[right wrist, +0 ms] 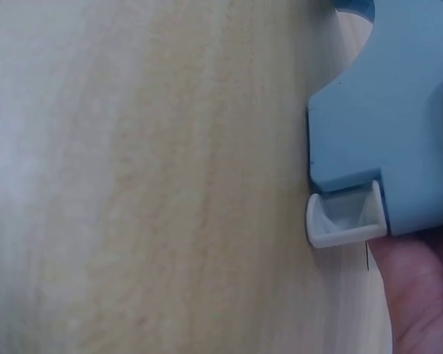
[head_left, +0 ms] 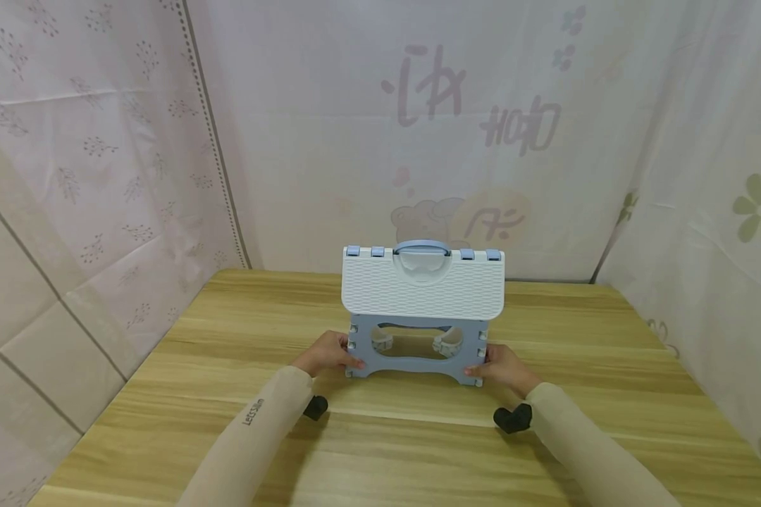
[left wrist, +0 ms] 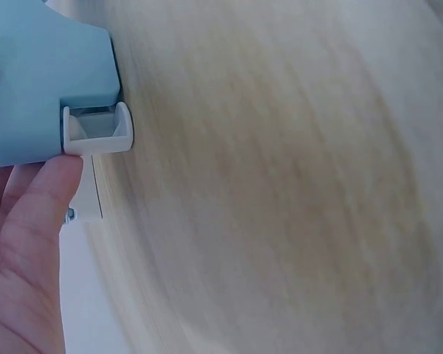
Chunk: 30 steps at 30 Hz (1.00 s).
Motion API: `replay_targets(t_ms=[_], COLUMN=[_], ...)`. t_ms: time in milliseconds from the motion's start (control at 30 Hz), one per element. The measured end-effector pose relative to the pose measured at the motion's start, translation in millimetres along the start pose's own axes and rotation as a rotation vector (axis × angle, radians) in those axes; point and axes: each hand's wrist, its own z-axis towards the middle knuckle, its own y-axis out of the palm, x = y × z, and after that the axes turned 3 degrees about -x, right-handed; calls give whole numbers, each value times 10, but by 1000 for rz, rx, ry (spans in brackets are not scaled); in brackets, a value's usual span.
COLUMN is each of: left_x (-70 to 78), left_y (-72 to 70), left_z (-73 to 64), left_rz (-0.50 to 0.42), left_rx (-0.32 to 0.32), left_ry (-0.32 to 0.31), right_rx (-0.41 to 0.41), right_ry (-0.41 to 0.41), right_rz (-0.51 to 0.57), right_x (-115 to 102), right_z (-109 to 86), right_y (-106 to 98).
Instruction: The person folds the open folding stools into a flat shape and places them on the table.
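A folding step stool (head_left: pixel 418 363) stands upright on the table in the head view. Its front leg panel is blue-grey with a wide cutout, and the white textured top (head_left: pixel 380 285) slopes above it, a blue handle (head_left: pixel 422 246) along the upper edge. My left hand (head_left: pixel 330 353) grips the leg panel's left side low down, thumb on the front face. On the opposite side my right hand (head_left: pixel 504 367) holds the panel in the same way. White hinge pieces (left wrist: pixel 100 144) show beside the fingers in both wrist views. Most of the stool's back is hidden.
The wood-grain table (head_left: pixel 254 310) extends around the stool on all sides. Behind it hangs a pale printed curtain (head_left: pixel 304 155), with more cloth at left and right. A black wrist-worn piece (head_left: pixel 512 418) sticks out under the right sleeve, and another under the left.
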Motion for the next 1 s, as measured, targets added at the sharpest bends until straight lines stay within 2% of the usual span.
replay_targets(t_ms=[1000], left_x=[9], left_y=[-7], left_z=[-6], left_rz=[-5], left_rx=[-14], left_ry=[8], right_rx=[-12], right_ry=[-26], right_rz=[8], right_x=[16], right_z=[15], right_y=[-10])
